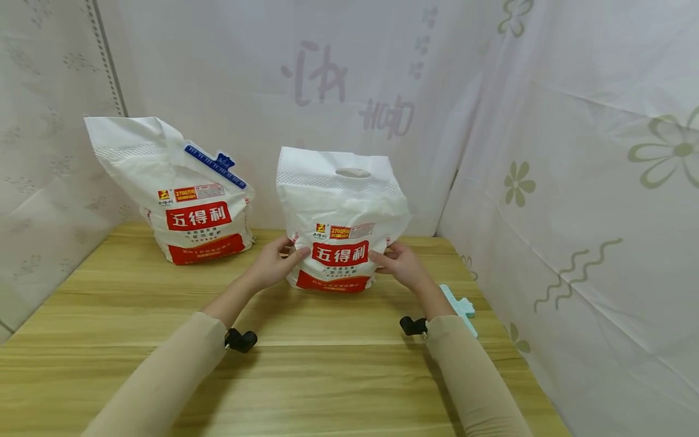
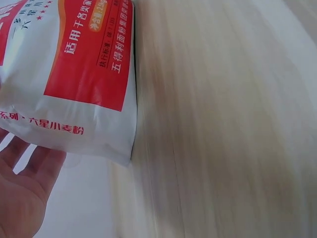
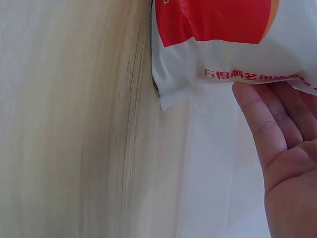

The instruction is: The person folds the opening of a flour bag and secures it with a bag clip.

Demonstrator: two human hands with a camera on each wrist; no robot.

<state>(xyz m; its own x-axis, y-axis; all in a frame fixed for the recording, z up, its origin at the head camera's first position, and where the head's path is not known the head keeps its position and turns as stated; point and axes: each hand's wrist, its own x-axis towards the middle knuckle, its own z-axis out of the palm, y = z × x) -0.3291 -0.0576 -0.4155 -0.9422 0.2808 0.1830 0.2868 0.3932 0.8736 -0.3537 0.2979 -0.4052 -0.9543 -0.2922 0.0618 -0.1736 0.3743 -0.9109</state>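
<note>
Two white bags with red panels stand on a wooden table (image 1: pixel 327 382), both toward its far edge. Tabletop yellow-brown, streaked grain running left to right, a thin seam crossing nearer the front; wood looks paler in both wrist views.

Middle bag (image 1: pixel 341 209): far centre of table, upright, top band smooth and white with an oval handle hole. Left hand (image 1: pixel 275 264) on its left side, right hand (image 1: pixel 405 267) on its right. Each part-closed, thumb over the front face, other fingers round the side, so the bag sits gripped between them. Wrist views show fingers against the bag's sides, fairly straight there. Lower edge close to the wood; cannot tell whether table or hands bear the weight.

Second bag (image 1: pixel 150 173): far left, apart from the first, top slanting up to the left. Blue clip (image 1: pixel 215 162) across its upper right, sloping down to the right.

Pale green clip (image 1: pixel 463 308) lies on the table at right, just past the right wrist, partly hidden by the arm.

Beige sleeves (image 1: pixel 164 376) on both arms; small black fitting (image 1: pixel 240 341) at left wrist, another at right.

Room: pale sheeting (image 1: pixel 218 60) hung left, far and right, creased. Olive flowers and wavy lines on the right, faint sprigs left, faded lettering far side. Dark dotted strip (image 1: pixel 106 57) down the far left corner.
</note>
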